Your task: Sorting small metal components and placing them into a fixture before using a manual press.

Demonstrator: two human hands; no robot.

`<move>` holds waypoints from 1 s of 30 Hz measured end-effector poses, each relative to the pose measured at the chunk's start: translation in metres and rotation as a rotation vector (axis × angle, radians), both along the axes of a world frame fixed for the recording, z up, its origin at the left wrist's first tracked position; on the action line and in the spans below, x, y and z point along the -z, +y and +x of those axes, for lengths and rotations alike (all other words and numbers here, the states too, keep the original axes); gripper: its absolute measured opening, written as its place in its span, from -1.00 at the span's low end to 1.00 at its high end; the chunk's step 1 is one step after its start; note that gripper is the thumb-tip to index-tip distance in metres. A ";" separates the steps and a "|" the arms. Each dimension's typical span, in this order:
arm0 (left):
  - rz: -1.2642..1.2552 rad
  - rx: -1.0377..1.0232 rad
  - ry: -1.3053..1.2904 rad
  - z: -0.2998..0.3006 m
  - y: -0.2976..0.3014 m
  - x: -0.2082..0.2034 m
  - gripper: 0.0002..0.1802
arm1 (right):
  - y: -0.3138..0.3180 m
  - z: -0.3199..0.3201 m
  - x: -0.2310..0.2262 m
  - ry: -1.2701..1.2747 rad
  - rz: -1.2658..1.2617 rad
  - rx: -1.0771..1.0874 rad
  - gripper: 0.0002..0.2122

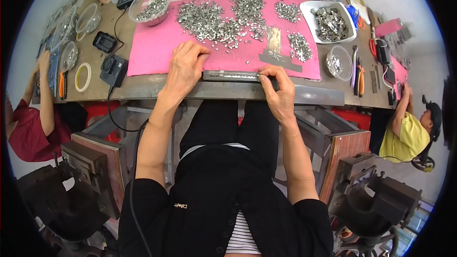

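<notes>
A narrow dark metal bar (pixel 231 76) with a row of small shiny pieces along it lies at the front edge of the pink mat (pixel 147 50). My right hand (pixel 277 90) grips its right end between thumb and fingers. Just past the left end, my left hand (pixel 184 66) rests on the mat with its fingers curled and thumb and fingertips together; anything in them is too small to make out. Beyond my hands spreads a large heap of small silvery metal parts (pixel 204 21). A bundle of thin pale pins (pixel 274 40) lies by a flat grey plate (pixel 281 60).
Clear plastic tubs (pixel 151 5) of metal parts line the back, with a white tray (pixel 328 21) at right. Pliers (pixel 360 78) lie on the right, a black charger (pixel 114 69) and tape roll (pixel 83 77) left. One person (pixel 38 128) works at left, another (pixel 407 131) at right.
</notes>
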State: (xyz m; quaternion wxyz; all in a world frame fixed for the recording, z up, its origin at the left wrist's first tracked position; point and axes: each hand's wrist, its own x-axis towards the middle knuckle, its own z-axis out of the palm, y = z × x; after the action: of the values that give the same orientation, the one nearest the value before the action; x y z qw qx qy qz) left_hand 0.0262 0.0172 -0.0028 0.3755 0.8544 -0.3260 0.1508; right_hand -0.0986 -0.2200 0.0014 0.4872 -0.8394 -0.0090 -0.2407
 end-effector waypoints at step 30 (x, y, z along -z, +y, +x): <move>0.072 -0.117 -0.090 -0.004 -0.001 -0.001 -0.92 | -0.017 0.046 -0.032 -0.105 -0.413 -0.152 -0.92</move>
State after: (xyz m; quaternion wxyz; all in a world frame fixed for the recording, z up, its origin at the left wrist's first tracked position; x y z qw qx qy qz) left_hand 0.0225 0.0159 -0.0017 0.3199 0.8774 -0.2972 0.1988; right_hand -0.0523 -0.2365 0.0336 0.3207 -0.9046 -0.1465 -0.2397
